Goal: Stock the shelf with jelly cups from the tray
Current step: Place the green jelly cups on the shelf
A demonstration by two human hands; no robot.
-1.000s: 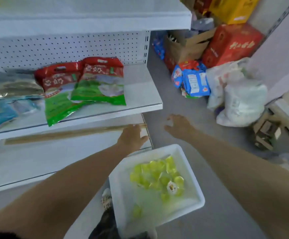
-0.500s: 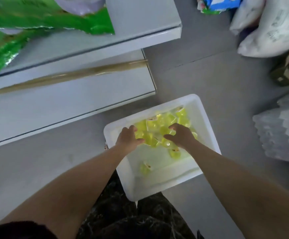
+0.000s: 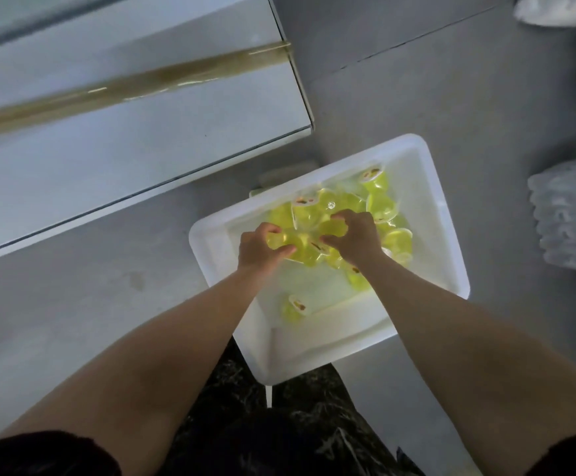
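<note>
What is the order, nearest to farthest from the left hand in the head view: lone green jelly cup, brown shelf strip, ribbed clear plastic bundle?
From the left hand:
1. Lone green jelly cup, just below it.
2. Brown shelf strip, upper left.
3. Ribbed clear plastic bundle, far right.

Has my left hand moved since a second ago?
Yes. The left hand came off the front edge of the lower shelf and down into the white tray, where it grips jelly cups.
</note>
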